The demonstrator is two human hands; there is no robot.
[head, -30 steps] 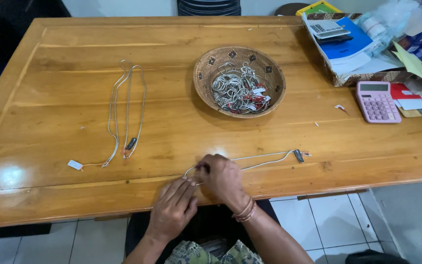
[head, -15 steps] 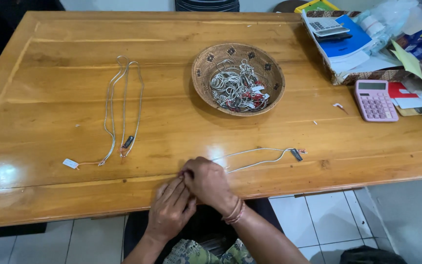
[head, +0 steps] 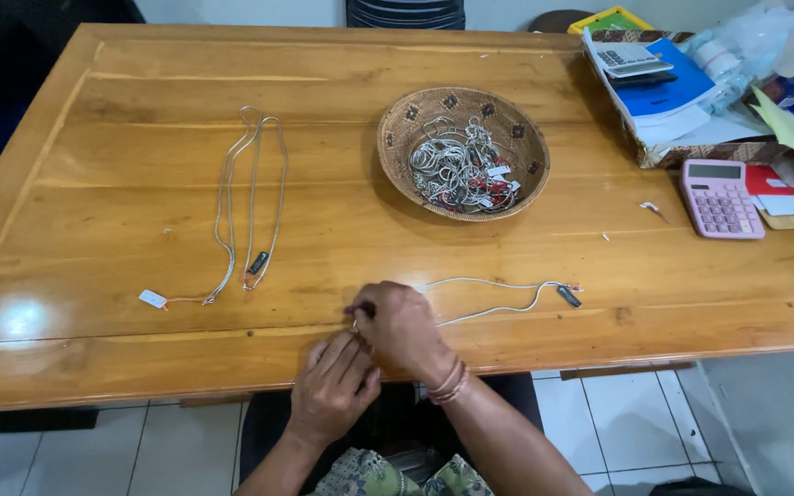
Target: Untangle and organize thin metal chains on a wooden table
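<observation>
At the near edge of a wooden table (head: 140,358), my right hand (head: 403,328) pinches one end of a thin silver necklace (head: 498,298) that trails right to a small dark tag. My left hand (head: 334,386) sits just below and left of it, its fingertips touching the same end; what they grip is hidden. Two more silver necklaces (head: 250,202) lie stretched out at the left, one with a white tag. A round woven basket (head: 397,129) in the middle holds a tangle of silver chains.
A pink calculator (head: 721,197) lies at the right edge. Behind it stand a box with a blue folder (head: 663,87), a grey calculator, papers and plastic bags. White floor tiles show below the table's near edge.
Both hands have shifted left along the near edge, drawing the necklace's end with them. The necklace now lies more stretched out to the right of my right hand.
</observation>
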